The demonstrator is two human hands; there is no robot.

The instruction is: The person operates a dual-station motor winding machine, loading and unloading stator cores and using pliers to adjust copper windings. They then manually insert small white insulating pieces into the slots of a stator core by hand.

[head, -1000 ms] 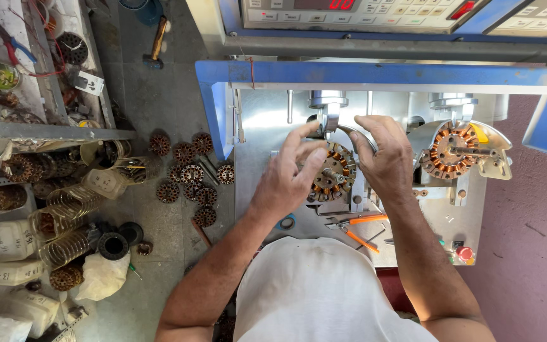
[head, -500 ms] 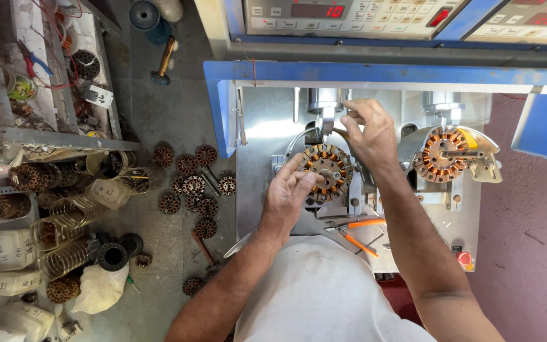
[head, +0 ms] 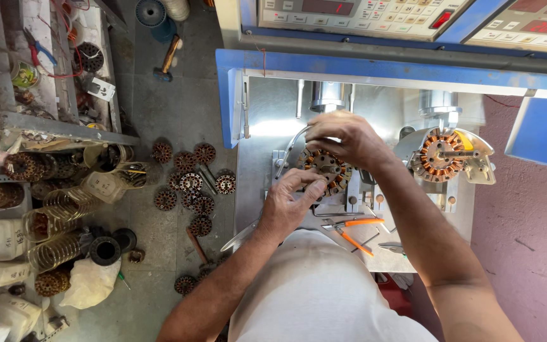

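The left hand [head: 292, 204] pinches the near rim of the round copper-wound stator [head: 325, 168] seated on the grey winding machine's fixture [head: 349, 201], steadying it, while the right hand [head: 346, 138] curls closed over its far edge, seemingly guiding fine wire.

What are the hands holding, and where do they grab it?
Both hands are on the round copper-wound stator mounted on the machine. The left hand pinches its lower rim; the right hand covers its upper edge. Whether either truly grips it cannot be told.
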